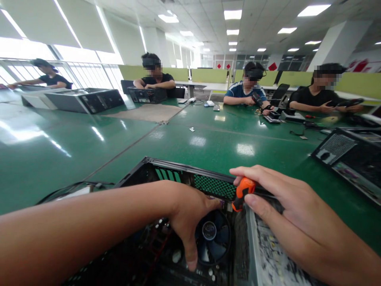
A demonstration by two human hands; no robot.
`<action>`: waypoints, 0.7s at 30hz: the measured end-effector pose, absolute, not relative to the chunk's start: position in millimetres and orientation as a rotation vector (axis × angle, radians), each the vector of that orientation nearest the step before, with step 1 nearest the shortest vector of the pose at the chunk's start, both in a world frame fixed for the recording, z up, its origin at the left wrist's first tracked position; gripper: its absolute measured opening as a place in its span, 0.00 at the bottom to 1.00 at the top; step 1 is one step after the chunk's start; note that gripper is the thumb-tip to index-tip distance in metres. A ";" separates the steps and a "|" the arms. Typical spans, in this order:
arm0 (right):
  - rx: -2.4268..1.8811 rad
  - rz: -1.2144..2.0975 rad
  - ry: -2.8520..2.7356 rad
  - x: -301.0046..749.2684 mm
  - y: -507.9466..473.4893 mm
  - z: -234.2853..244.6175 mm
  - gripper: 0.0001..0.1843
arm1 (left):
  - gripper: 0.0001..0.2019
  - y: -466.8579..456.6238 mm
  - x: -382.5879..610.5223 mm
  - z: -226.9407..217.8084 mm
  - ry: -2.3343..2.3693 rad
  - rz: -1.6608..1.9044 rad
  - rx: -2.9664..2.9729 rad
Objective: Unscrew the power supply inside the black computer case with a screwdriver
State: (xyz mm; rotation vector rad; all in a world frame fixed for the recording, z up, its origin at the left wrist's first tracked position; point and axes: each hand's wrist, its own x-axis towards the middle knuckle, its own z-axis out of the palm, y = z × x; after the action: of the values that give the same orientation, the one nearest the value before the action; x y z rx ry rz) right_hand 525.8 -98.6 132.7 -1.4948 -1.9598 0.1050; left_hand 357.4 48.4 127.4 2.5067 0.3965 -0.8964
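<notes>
An open black computer case (184, 165) lies in front of me, its inside facing up. Inside it sits a round CPU fan (209, 231) with dark blades and a pale hub. My left hand (190, 218) reaches in over the fan's left side, thumb pointing down along its near edge and fingers stretched toward the rear wall. Some of those fingers are hidden. Above the case's right part, my right hand (285, 202) grips an orange and black screwdriver (243, 194) by its handle, between thumb and fingers. The screwdriver's shaft cannot be made out clearly.
A metal panel (274, 246) with a pale, dark-marked surface is beneath my right hand. Another computer case (351, 159) stands at right on the green table (166, 147). Farther off are a brown mat (145, 112), more cases (86, 99) and several people working.
</notes>
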 end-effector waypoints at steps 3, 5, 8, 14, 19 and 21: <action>-1.507 0.111 -1.956 525.6 -96.6 132.7 0.19 | 0.64 49.8 358.2 126.2 0.408 -0.902 2.501; -1.526 0.145 -1.974 525.4 -95.2 133.2 0.20 | 0.64 50.1 359.1 127.3 0.403 -0.910 2.494; -1.540 0.165 -1.995 525.1 -91.9 134.0 0.20 | 0.64 50.3 359.3 129.6 0.416 -0.927 2.480; -1.538 0.134 -1.962 525.3 -89.2 134.8 0.18 | 0.64 51.7 357.4 131.5 0.401 -0.903 2.476; -1.513 0.139 -1.983 524.3 -91.0 135.7 0.16 | 0.64 51.2 359.0 132.0 0.420 -0.939 2.469; -1.509 0.148 -1.989 524.3 -90.8 135.6 0.12 | 0.64 50.5 359.4 131.9 0.433 -0.961 2.463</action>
State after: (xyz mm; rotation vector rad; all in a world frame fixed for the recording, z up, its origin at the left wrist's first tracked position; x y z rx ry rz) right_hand 524.3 -90.8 135.6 -1.5094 -1.9894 0.1478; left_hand 359.4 50.5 131.9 2.4625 0.4327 -0.9610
